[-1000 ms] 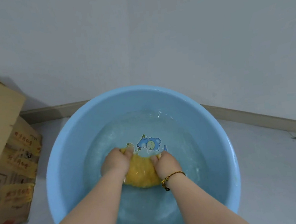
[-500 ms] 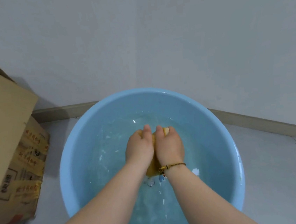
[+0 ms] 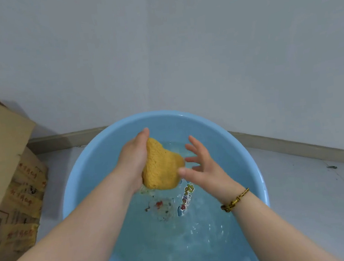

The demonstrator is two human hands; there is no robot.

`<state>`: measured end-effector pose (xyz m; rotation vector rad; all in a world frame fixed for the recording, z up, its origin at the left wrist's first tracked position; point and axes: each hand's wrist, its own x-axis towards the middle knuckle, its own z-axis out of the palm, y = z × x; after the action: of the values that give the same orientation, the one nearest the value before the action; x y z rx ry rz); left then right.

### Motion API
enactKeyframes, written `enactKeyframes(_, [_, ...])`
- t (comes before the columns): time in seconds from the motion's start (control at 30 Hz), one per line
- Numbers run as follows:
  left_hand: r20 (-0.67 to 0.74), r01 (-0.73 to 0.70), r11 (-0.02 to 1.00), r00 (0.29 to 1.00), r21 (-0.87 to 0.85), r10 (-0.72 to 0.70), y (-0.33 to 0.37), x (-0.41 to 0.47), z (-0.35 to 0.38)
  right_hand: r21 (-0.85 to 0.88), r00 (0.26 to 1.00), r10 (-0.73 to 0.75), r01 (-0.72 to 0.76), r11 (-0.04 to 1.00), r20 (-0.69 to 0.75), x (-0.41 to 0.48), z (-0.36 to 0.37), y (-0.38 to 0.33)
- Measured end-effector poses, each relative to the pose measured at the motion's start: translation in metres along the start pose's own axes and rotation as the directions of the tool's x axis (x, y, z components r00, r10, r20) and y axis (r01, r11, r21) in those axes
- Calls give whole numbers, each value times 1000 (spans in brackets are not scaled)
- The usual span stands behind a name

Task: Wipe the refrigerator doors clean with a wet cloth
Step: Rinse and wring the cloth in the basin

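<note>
- Yellow cloth [image 3: 162, 169], nubbly and soaked-looking, is bunched into a lump. It is held clear of the water [image 3: 178, 240], over the middle of the blue basin [image 3: 74, 183].
- Left hand [image 3: 133, 162] grips it, palm against the cloth's left side. The fingers curl round behind the cloth and are mostly hidden; one fingertip [image 3: 144, 132] shows above the top edge.
- Right hand [image 3: 202, 169] holds nothing. Its fingers [image 3: 191, 144] are straight and fanned wide, just beside the cloth's right edge. The thumb tip lies at that edge; cannot tell if it touches.
- Judgement: the cloth is kept over the basin so run-off falls back in, not onto the floor [image 3: 312, 200]. Water surface below is ruffled.
- Judgement: step in hand is wetting and wringing. Right hand looks placed to take the free side for a two-handed twist.
- Refrigerator not in view, so wiping probably not begun. Task looks early.
- Also present: cardboard box [image 3: 7, 169] at left by the wall [image 3: 179, 44]; braided bracelet [image 3: 235, 200] on the right wrist.
</note>
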<state>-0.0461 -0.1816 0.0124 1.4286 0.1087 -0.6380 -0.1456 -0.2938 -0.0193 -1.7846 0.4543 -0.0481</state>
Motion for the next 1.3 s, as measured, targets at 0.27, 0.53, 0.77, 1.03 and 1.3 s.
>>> enactKeyframes(0.27, [405, 163, 966, 912, -201, -70, -3, -7, -8, -809, 884, -459, 204, 552, -90, 25, 18, -1])
enactKeyframes(0.53, [798, 399, 897, 469, 191, -378, -37, -7, -33, -821, 313, -910, 569, -49, 271, 36, 10, 3])
enactKeyframes(0.77, [523, -165, 550, 609, 819, -596, -14, 6, -28, -800, 664, -445, 489, -348, 600, 39, 4, -8])
enactKeyframes(1.03, [486, -452, -372, 874, 811, -3, -29, 11, -3, -873, 943, 163, 191, 450, 291, 39, 23, -11])
enactKeyframes(1.3, [891, -698, -580, 439, 419, 115, -35, 24, -38, -485, 844, 419, -227, 845, 335, 25, 26, 0])
